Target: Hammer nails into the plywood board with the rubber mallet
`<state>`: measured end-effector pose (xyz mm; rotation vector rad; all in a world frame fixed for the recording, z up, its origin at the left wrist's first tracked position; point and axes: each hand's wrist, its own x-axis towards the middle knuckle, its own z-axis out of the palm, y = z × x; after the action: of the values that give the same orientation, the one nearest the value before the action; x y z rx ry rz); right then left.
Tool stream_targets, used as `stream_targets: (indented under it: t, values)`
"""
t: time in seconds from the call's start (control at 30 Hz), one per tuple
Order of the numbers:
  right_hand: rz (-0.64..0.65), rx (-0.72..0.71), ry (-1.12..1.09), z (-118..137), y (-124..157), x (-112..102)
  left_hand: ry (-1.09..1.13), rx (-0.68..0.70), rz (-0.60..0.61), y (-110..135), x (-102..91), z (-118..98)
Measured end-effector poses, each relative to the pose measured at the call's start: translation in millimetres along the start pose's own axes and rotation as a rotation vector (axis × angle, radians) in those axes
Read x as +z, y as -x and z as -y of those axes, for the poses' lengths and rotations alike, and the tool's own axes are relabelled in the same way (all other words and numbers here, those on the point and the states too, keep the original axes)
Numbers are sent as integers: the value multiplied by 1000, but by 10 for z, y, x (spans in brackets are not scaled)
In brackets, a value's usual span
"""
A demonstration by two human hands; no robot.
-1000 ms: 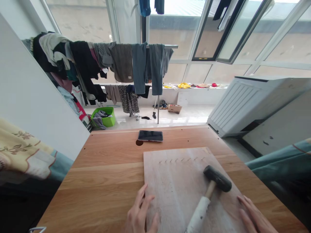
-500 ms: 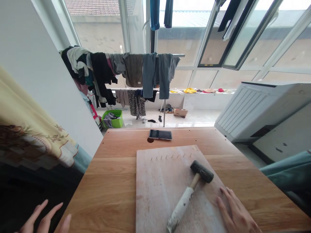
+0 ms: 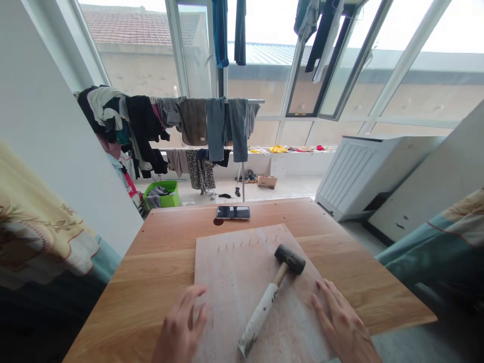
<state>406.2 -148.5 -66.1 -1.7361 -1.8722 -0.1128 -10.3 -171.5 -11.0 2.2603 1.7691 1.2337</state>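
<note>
A wooden board (image 3: 223,292) lies flat on the table, with a row of several nails (image 3: 241,244) standing upright near its far edge. On the board rests a mallet (image 3: 260,308) with a black head and a pale, worn handle, its head toward the far right. My left hand (image 3: 181,322) is at the board's left edge, fingers apart and holding nothing; whether it touches the board I cannot tell. Along the right edge lies my right hand (image 3: 342,320), its fingers stretched out on the board.
The wooden table (image 3: 151,282) has a phone (image 3: 233,213) near its far edge, beside a dark round hole. Beyond stand a drying rack with clothes (image 3: 194,123), a green basket (image 3: 170,194) and a white cabinet-like unit (image 3: 351,171). Curtains (image 3: 449,242) hang at both sides.
My left hand has come in from the lower left to the board's left edge. The right hand stays at the right edge. The view has shifted, and the mallet lies as before.
</note>
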Motion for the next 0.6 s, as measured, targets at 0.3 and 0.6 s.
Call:
stream_targets:
  t: [0.3, 0.6]
  values:
    - [210, 23, -174, 288, -1407, -158, 349, -249, 229, -1252, 660, 227]
    - [657, -173, -142, 787, -2273, 144, 429, -331, 137, -1246, 788, 359]
